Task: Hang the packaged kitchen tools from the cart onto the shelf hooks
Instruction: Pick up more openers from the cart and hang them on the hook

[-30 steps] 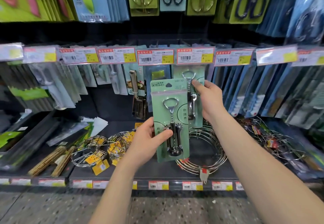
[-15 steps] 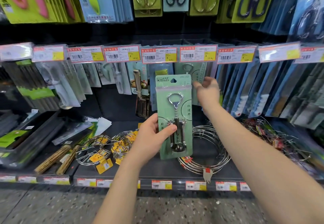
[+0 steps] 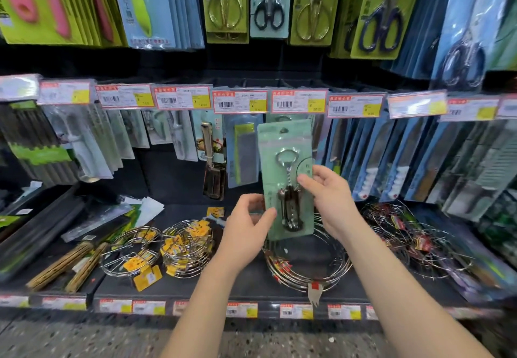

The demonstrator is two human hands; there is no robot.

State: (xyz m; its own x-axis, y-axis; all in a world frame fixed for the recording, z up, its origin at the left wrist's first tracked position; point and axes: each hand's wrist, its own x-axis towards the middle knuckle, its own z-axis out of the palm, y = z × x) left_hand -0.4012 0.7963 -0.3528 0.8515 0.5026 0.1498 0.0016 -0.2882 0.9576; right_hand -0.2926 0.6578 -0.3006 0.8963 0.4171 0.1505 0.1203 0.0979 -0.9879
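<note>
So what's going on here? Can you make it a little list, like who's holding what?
place: shop shelf under a row of price tags
held thing: green corkscrew pack, upright
left hand: pinches the pack's lower left edge
right hand: holds the pack's right edge, thumb on the front
hang hole: at the pack's top, just below the price tags; whether it is on a hook, cannot tell
up high: scissors packs
down low: wire rings lying on the shelf

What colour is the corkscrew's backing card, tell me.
Pale mint green backing card, seen best in the head view.
</note>
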